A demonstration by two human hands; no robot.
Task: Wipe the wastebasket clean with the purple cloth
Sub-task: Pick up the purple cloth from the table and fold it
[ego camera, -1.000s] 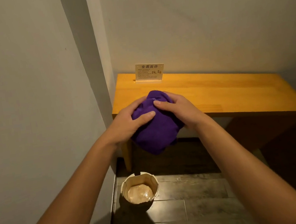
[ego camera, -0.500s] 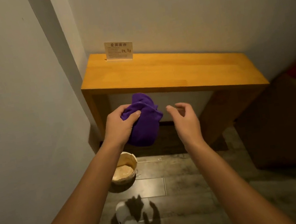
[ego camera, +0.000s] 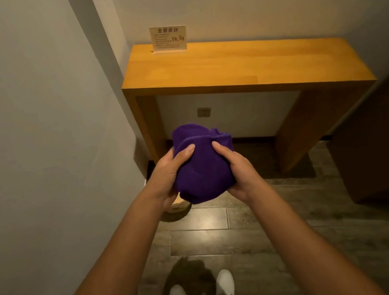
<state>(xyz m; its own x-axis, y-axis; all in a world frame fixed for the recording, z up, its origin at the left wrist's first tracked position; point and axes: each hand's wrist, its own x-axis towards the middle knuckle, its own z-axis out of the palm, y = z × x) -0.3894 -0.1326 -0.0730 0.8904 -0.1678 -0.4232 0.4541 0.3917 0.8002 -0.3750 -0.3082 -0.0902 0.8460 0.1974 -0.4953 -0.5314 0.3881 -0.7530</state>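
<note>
Both hands, left hand (ego camera: 165, 177) and right hand (ego camera: 238, 171), clamped on bunched purple cloth (ego camera: 201, 164); wastebasket (ego camera: 176, 209) on floor below, mostly hidden; wiping apparently not yet begun

Both hands hold a bunched purple cloth (ego camera: 201, 169) in front of the body, the left hand (ego camera: 165, 177) and right hand (ego camera: 239, 173) each with a thumb pressed on top. Below them the wastebasket (ego camera: 176, 209) sits on the floor (ego camera: 227, 238), mostly hidden, beside a wooden table (ego camera: 239, 67) bearing a small sign (ego camera: 168, 38)
</note>
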